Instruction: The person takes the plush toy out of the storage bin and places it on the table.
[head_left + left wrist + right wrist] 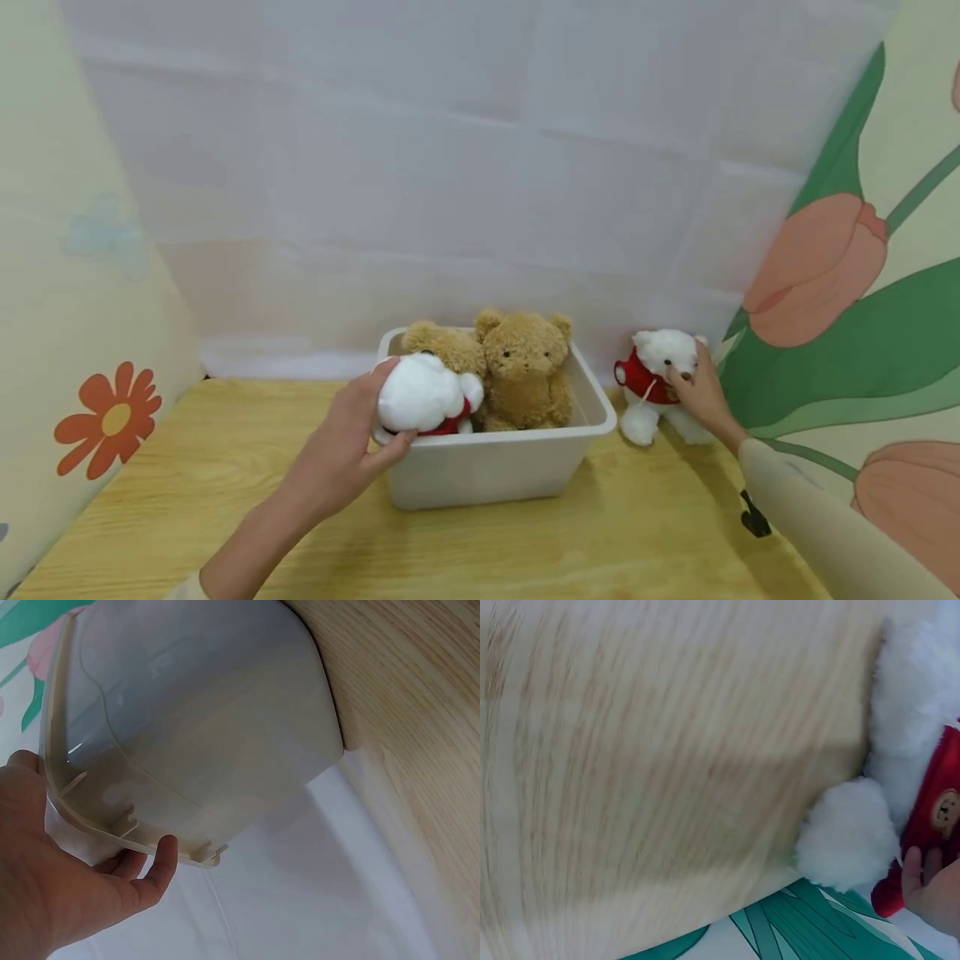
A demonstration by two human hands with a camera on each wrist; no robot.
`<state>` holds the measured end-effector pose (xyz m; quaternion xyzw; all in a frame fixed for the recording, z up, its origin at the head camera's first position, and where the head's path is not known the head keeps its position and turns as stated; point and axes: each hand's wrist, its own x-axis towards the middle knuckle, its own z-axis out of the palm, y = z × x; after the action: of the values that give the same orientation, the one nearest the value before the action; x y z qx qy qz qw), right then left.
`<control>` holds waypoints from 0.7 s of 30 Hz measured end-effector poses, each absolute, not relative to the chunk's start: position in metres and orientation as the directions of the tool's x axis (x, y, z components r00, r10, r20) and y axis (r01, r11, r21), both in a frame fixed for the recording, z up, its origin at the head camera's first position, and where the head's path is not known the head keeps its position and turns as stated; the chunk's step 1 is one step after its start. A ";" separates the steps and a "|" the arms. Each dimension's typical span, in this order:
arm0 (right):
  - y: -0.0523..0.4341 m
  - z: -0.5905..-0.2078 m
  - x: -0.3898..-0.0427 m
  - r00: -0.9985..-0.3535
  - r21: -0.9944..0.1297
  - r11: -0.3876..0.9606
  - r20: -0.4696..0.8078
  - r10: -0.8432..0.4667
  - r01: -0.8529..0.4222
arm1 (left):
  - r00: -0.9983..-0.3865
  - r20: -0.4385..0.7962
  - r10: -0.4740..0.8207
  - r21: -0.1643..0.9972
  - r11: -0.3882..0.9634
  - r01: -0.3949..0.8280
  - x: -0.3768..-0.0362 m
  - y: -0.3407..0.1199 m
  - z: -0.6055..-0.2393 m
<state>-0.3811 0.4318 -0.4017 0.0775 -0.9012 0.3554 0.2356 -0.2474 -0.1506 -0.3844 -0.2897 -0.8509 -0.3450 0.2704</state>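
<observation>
A white plush bear in red lies in the front left corner of a white plastic bin, mostly turned away. My left hand grips it, thumb in front and fingers on its far side. In the left wrist view the same hand is at the corner of the bin's rim, and the bear is hidden. Right of the bin, a second white plush bear in a red top sits against the backdrop. My right hand holds its side, thumb by its muzzle; the right wrist view shows fingertips on the red top.
Two brown plush bears sit in the bin, one upright and one partly covered. The bin stands on a wooden table before a white cloth. A small black object is under the right forearm. Flower-patterned walls flank both sides.
</observation>
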 end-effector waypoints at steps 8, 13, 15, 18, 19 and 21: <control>0.429 -0.379 -0.367 -0.945 -0.562 0.805 0.327 0.009 -0.187 | -0.664 0.679 0.313 0.425 0.570 0.703 -0.250 -0.149 -0.384; 0.418 -0.364 -0.361 -0.957 -0.556 0.820 0.288 0.037 -0.136 | -0.666 0.680 0.307 0.429 0.570 0.701 -0.251 -0.150 -0.384; 0.411 -0.359 -0.355 -0.945 -0.559 0.817 0.321 0.059 -0.139 | -0.674 0.672 0.305 0.437 0.572 0.694 -0.251 -0.150 -0.384; 0.392 -0.349 -0.349 -0.901 -0.543 0.813 0.432 0.053 -0.212 | -0.687 0.662 0.300 0.445 0.579 0.683 -0.249 -0.150 -0.385; 0.384 -0.344 -0.347 -0.876 -0.526 0.812 0.481 0.039 -0.252 | -0.689 0.661 0.298 0.446 0.581 0.680 -0.249 -0.150 -0.385; 0.362 -0.332 -0.344 -0.818 -0.482 0.808 0.576 0.002 -0.338 | -0.691 0.660 0.295 0.448 0.584 0.677 -0.250 -0.149 -0.385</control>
<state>-0.3438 0.3623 -0.3317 0.0927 -0.9064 0.2953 0.2873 -0.2499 -0.1490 -0.3850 -0.2866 -0.8482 -0.3551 0.2691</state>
